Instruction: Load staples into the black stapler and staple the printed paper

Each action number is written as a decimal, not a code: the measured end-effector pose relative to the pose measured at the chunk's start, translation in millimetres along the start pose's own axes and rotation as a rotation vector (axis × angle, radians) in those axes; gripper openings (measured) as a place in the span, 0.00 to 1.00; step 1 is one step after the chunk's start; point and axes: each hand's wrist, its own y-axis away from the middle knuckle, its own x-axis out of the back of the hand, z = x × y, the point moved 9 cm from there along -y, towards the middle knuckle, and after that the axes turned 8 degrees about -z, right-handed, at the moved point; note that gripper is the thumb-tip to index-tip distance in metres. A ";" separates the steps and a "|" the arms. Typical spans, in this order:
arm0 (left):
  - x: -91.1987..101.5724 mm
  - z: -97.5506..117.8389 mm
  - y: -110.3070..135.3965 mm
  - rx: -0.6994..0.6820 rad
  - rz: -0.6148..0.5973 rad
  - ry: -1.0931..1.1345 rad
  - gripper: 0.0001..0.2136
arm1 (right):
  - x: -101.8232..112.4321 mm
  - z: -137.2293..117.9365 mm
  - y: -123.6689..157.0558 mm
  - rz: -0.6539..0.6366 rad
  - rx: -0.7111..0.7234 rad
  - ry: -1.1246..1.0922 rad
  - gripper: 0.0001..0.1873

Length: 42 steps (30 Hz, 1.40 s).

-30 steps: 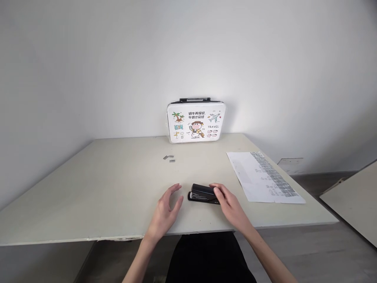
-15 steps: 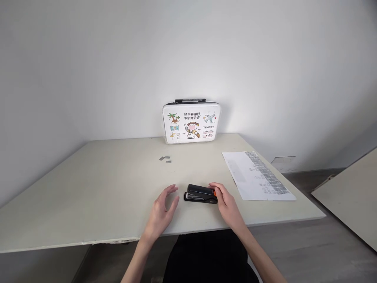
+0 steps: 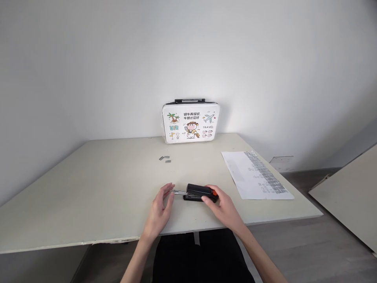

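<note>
A black stapler [image 3: 200,190] lies on the table in front of me, its front end pointing left. My right hand [image 3: 222,207] grips its rear end, thumb along the near side and fingers on the far side, close to an orange button [image 3: 215,193]. From the front end a narrow metal staple tray [image 3: 179,192] sticks out to the left. Its tip reaches between the thumb and fingers of my left hand [image 3: 159,210], which is open and curved around that spot. Whether the fingers touch the tip I cannot tell. Several small staple strips [image 3: 167,161] lie farther back.
A white case [image 3: 191,129] with cartoon prints and a black handle stands against the wall at the table's back. To the right lies a sheet of paper [image 3: 243,177] with a grey printed pattern. The table's front edge [image 3: 118,239] runs below my hands.
The staple tray has slid out of the stapler's front towards my left hand. My right thumb has moved forward along the stapler's near side. My left hand has shifted slightly left.
</note>
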 end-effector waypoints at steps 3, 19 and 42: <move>3.0 -1.7 0.2 0.008 0.017 0.060 0.18 | -0.7 -2.2 2.2 0.001 0.025 0.028 0.19; -41.9 -13.2 -6.1 0.424 -0.088 1.066 0.14 | -21.4 -100.6 47.1 0.181 0.819 0.418 0.27; -2.2 4.1 15.1 0.145 0.124 0.108 0.21 | -0.9 -31.8 31.7 0.268 0.224 -0.093 0.11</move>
